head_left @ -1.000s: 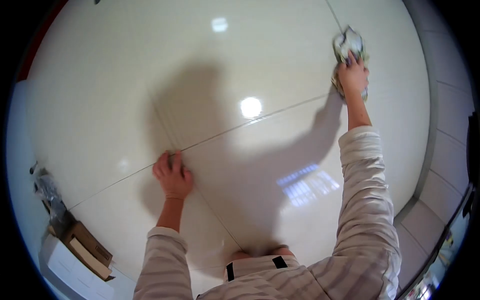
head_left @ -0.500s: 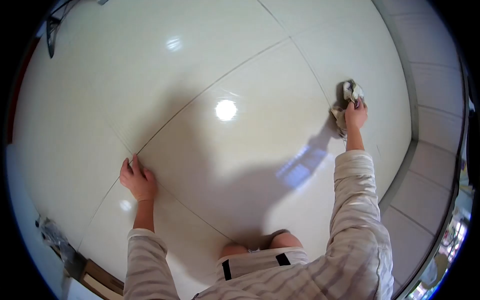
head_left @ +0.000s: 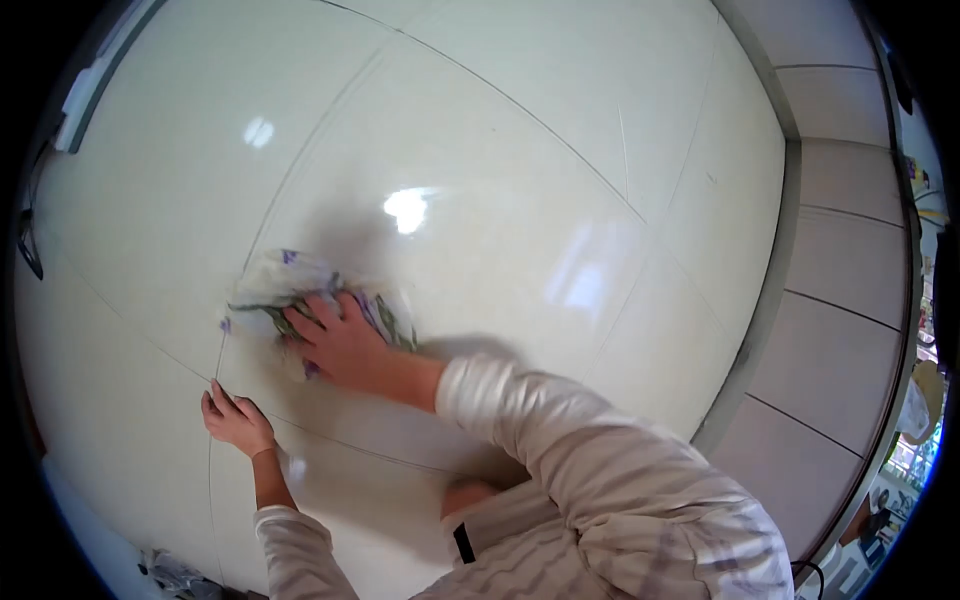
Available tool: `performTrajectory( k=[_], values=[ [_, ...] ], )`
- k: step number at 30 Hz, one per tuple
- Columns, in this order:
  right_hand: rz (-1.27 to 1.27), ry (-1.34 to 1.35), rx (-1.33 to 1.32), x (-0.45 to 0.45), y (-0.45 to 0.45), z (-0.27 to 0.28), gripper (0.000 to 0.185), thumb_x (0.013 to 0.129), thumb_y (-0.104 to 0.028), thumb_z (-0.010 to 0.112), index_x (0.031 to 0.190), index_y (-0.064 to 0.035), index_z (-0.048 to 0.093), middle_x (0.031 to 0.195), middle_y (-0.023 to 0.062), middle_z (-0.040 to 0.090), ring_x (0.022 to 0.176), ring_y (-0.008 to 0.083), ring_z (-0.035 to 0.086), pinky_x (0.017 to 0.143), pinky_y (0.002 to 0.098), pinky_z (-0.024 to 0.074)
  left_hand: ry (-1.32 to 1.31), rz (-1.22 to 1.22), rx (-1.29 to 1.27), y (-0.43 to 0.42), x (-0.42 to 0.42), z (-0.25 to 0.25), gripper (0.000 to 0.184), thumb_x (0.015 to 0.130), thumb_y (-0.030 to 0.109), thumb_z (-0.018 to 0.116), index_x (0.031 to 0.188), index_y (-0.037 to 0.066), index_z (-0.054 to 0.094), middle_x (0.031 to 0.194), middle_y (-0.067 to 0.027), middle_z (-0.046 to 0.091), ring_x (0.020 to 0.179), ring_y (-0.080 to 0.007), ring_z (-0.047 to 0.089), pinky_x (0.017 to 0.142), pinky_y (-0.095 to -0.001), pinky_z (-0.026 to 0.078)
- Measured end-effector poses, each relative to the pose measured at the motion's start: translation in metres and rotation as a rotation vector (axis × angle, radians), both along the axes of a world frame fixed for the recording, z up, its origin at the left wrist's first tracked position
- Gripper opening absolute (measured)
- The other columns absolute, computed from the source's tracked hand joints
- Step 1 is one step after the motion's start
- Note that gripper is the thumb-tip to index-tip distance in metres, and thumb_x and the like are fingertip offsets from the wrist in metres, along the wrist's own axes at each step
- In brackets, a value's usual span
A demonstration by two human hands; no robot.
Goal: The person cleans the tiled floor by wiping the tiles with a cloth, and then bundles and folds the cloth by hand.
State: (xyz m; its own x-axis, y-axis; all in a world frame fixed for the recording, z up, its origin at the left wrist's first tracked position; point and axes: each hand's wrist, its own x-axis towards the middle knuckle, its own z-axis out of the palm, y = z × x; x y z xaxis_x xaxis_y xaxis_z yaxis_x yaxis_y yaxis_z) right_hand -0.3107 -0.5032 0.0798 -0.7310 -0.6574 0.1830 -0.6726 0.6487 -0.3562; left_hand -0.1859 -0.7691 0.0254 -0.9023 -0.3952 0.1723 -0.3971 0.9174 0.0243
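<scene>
Pressing noted, head view. Right hand (head_left: 345, 345) lies palm down on a patterned cloth (head_left: 285, 272), fingers spread; it bears on the cloth from above rather than closing round it. Cloth is bunched and flat on the glossy tiled floor (head_left: 500, 180), just beyond the left hand (head_left: 238, 425) and near a tile joint. Left hand: fingers loosely bent and unclosed, fingertips at the floor by the joint, no object visible in it. A bare knee (head_left: 465, 495) is close to the right forearm.

Risks (judged): with pressure only from above, the hand could slide over the cloth if its folds bunch or the fingers lose purchase. A loose edge might catch under the fingertips. If the floor is slick, the left hand could skid, should weight be resting on it; dampness cannot be told. Cloth and left hand are near enough that a wide sweep could bump them.

Containers: crumpled clear plastic, perhaps a bag (head_left: 175, 572), at the lower left edge; contents, if any, not readable. Among the clutter at far right, any containers are too small to identify.
</scene>
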Motion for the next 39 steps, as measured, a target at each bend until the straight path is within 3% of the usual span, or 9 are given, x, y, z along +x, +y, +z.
performTrajectory(
  k=[4,12,16,18,24,27,33,37,39],
  values=[
    [-0.048,-0.074,0.116,-0.065,0.059,0.010,0.053,0.073,-0.034,0.069,0.125,-0.0253,0.059,0.142,0.0044,0.040,0.130,0.0326,0.033,0.094,0.0557,0.0350,0.026,-0.019,-0.018,0.006,-0.002,0.008,0.051,0.088,0.022,0.044,0.138,0.013,0.045,0.135,-0.0218,0.041,0.121,-0.0382,0.040,0.102,-0.0505,0.030],
    [-0.776,0.094,0.241,-0.179,0.323,-0.001,0.053,0.069,-0.033,0.067,0.122,-0.0312,0.061,0.134,0.0047,0.050,0.122,0.0357,0.044,0.091,0.0532,0.0423,-0.105,0.047,-0.300,0.074,-0.040,0.050,0.041,0.093,0.026,0.042,0.132,0.012,0.049,0.135,-0.0173,0.045,0.121,-0.0363,0.041,0.099,-0.0484,0.032],
    [-0.978,0.000,0.290,-0.194,0.426,0.002,0.052,0.073,-0.034,0.064,0.125,-0.0324,0.059,0.139,0.0032,0.046,0.125,0.0354,0.041,0.095,0.0554,0.0387,0.081,-0.404,0.133,0.213,-0.153,0.057,0.036,0.088,0.022,0.053,0.122,0.009,0.058,0.126,-0.0172,0.052,0.121,-0.0363,0.041,0.101,-0.0500,0.027],
    [-0.964,0.031,0.373,-0.195,0.342,0.002,0.052,0.073,-0.034,0.063,0.124,-0.0327,0.059,0.138,0.0032,0.047,0.124,0.0352,0.042,0.094,0.0550,0.0396,0.138,-0.491,0.283,0.172,-0.187,0.024,0.037,0.085,0.018,0.057,0.121,0.012,0.058,0.123,-0.0175,0.053,0.119,-0.0355,0.042,0.099,-0.0496,0.031],
    [-1.050,0.046,0.436,-0.241,0.436,-0.011,0.049,0.073,-0.031,0.062,0.122,-0.0329,0.062,0.137,0.0021,0.049,0.121,0.0340,0.045,0.091,0.0531,0.0440,0.075,-0.524,0.187,0.292,-0.275,0.017,0.042,0.082,0.017,0.061,0.124,0.015,0.056,0.123,-0.0130,0.049,0.115,-0.0331,0.043,0.099,-0.0494,0.031],
    [-1.044,-0.020,0.218,-0.266,0.460,0.002,0.044,0.072,-0.026,0.063,0.115,-0.0280,0.067,0.130,0.0079,0.055,0.115,0.0332,0.049,0.095,0.0427,0.0447,0.028,-0.531,0.173,0.275,-0.280,0.021,0.043,0.082,0.017,0.061,0.124,0.015,0.056,0.125,-0.0113,0.046,0.115,-0.0321,0.042,0.100,-0.0496,0.030],
    [-0.811,0.308,-0.124,-0.213,0.421,0.080,0.049,0.068,-0.010,0.065,0.117,-0.0161,0.066,0.125,0.0175,0.055,0.112,0.0365,0.050,0.097,0.0438,0.0402,0.008,-0.541,0.176,0.269,-0.287,0.016,0.045,0.082,0.014,0.058,0.126,0.014,0.055,0.124,-0.0144,0.045,0.115,-0.0337,0.041,0.098,-0.0503,0.030],
    [-0.499,0.058,-0.150,-0.133,0.333,0.096,0.062,0.053,-0.021,0.068,0.115,-0.0175,0.066,0.119,0.0142,0.056,0.104,0.0337,0.055,0.084,0.0489,0.0445,0.003,-0.555,0.175,0.264,-0.289,0.014,0.045,0.082,0.016,0.056,0.128,0.013,0.054,0.126,-0.0164,0.044,0.115,-0.0352,0.040,0.098,-0.0506,0.030],
    [-0.416,-0.183,-0.168,-0.078,0.279,0.077,0.057,0.063,-0.026,0.068,0.119,-0.0223,0.061,0.128,0.0076,0.052,0.113,0.0292,0.050,0.083,0.0512,0.0433,0.001,-0.575,0.187,0.261,-0.287,0.016,0.046,0.082,0.016,0.056,0.128,0.012,0.053,0.126,-0.0164,0.044,0.115,-0.0353,0.040,0.098,-0.0505,0.030]
  ],
)
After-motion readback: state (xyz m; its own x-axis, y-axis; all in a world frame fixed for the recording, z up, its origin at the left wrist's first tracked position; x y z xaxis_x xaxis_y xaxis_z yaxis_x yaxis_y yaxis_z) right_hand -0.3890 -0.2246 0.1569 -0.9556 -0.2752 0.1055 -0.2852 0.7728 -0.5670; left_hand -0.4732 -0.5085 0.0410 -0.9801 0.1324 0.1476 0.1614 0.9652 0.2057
